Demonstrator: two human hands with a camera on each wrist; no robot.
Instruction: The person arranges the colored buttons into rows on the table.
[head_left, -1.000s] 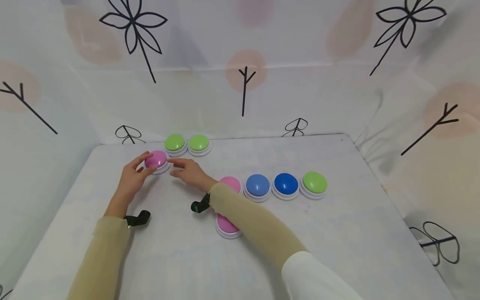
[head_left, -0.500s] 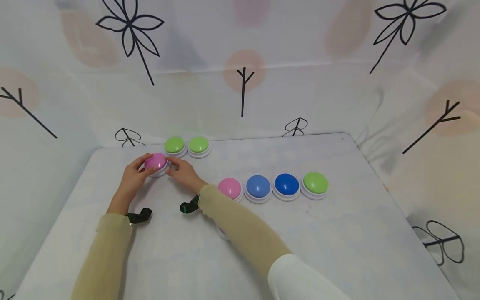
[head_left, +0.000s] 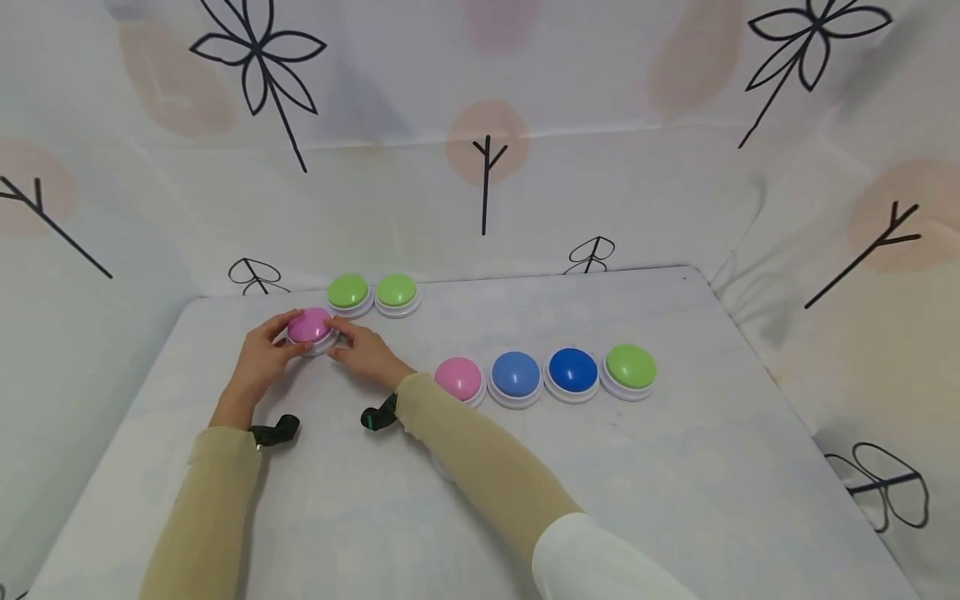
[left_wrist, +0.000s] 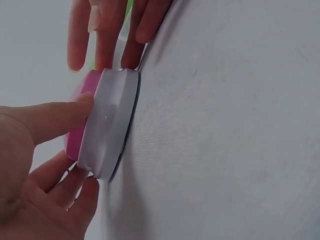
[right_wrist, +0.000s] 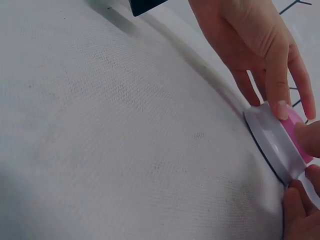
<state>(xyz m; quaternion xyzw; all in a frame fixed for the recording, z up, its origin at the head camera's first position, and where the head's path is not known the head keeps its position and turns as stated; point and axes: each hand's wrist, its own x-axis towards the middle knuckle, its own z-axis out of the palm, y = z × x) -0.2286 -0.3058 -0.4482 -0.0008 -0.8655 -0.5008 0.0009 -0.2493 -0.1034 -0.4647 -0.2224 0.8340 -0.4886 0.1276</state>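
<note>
A pink dome push button [head_left: 309, 325] with a white round base stands at the table's far left. My left hand [head_left: 258, 362] grips its left side, and the thumb lies over the edge of the dome in the left wrist view. From the right, my right hand [head_left: 367, 354] holds the opposite side, its thumb on the dome and its other fingers at the white base [right_wrist: 274, 145] in the right wrist view. Just behind this button sit two green push buttons, a left one [head_left: 348, 291] and a right one [head_left: 396, 290].
A row holds another pink button [head_left: 458, 379], a light blue button [head_left: 516, 374], a dark blue button [head_left: 573, 370] and a green button [head_left: 631, 367]. My right sleeve [head_left: 487, 450] hides most of one more button. A patterned cloth [head_left: 600, 192] rises behind the white table [head_left: 675, 500].
My right hand has moved left and closed the gap to the pink button, which it now holds. My left hand has stayed on that button. The right sleeve now covers more of the nearest button.
</note>
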